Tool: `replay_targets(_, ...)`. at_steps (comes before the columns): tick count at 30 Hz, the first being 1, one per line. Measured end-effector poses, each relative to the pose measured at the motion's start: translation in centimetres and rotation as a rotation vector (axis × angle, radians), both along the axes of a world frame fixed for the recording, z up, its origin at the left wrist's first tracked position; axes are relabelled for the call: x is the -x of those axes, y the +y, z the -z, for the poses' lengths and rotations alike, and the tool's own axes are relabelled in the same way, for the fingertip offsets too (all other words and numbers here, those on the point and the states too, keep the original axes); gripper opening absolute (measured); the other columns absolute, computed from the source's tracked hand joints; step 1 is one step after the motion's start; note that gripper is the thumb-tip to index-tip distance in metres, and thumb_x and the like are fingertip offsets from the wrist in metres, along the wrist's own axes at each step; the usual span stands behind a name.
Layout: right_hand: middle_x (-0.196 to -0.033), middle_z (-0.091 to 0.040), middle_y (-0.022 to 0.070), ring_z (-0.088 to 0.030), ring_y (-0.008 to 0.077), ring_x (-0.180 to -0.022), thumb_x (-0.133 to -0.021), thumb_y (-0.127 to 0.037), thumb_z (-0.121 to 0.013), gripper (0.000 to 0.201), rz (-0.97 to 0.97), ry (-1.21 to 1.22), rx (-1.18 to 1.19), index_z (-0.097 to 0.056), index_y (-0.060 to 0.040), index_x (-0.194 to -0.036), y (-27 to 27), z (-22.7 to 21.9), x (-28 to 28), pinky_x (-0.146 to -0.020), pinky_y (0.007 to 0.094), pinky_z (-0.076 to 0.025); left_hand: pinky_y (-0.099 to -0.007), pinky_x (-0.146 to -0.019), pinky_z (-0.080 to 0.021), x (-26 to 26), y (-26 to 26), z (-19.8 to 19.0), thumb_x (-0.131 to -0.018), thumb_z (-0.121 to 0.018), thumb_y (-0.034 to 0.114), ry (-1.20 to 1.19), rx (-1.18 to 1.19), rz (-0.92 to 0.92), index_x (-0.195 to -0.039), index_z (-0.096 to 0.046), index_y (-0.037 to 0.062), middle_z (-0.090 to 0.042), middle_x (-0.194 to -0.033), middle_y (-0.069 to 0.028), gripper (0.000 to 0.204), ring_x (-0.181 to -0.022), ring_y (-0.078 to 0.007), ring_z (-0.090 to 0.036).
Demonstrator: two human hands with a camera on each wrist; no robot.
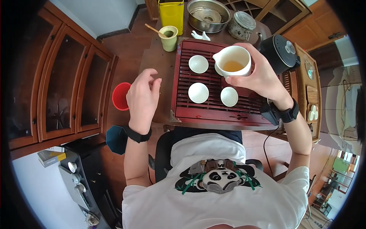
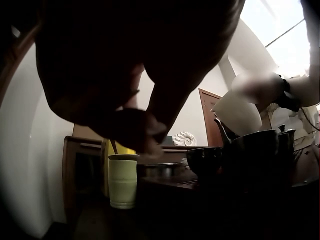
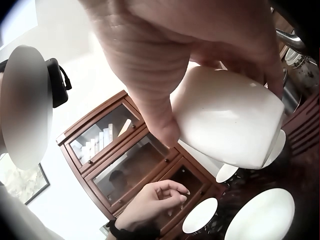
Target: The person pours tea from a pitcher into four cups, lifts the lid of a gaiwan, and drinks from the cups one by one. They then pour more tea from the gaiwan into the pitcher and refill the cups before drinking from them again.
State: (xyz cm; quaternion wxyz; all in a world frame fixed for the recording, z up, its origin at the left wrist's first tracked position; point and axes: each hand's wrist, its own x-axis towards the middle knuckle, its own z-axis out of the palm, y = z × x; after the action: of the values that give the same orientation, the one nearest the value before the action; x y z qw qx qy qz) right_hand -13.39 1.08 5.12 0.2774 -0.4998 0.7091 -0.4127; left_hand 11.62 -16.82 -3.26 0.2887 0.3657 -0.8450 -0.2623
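My right hand [image 1: 263, 76] grips a white pouring pitcher [image 1: 233, 55] with amber tea inside, held over the slatted red-brown tea tray [image 1: 213, 113]. Its spout points left, and the right wrist view shows the pitcher [image 3: 227, 115] tilted. Several small white cups stand on the tray: a back left cup [image 1: 198, 64], a front left cup [image 1: 198, 92] and a front right cup [image 1: 229, 96] show fully, another is mostly hidden behind the pitcher. Left of the tray, my left hand [image 1: 143, 95] hovers with loosely curled fingers and holds nothing.
Behind the tray stand a green holder [image 1: 169, 41] with a wooden stick, a yellow tin [image 1: 171, 17], a steel basin [image 1: 208, 17] and a glass jar [image 1: 242, 26]. A black kettle [image 1: 278, 51] sits at the right. A red bin [image 1: 120, 96] is below left.
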Motion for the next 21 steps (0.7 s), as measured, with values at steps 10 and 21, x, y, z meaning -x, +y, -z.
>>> replay_targets(10,-0.115,-0.067,0.0072,-0.063,0.0146,-0.111,-0.074,-0.015,-0.089,0.071,-0.101,0.110,-0.143,-0.053,0.0003,-0.133,-2.6,-0.9,-0.7,-0.100,0.0313,-0.050,-0.0406,-0.057,-0.049,-0.5,-0.2,0.5,-0.090,-0.075,0.020,-0.096,0.003,0.009,-0.082,-0.069,0.0041,-0.068,-0.068,-0.0105,0.019,-0.063,-0.0307,-0.065)
replay_targets(21,-0.114,-0.067,0.0080,-0.063,0.0156,-0.109,-0.074,-0.021,-0.088,0.068,-0.160,0.212,-0.202,-0.056,-0.0007,-0.131,-4.0,-1.6,-0.3,-0.099,0.0318,-0.049,-0.0402,-0.056,-0.048,-0.3,0.1,0.0,-0.095,-0.071,0.028,-0.174,0.095,0.003,-0.080,-0.068,0.0020,-0.066,-0.066,-0.0119,0.030,-0.060,-0.0312,-0.064)
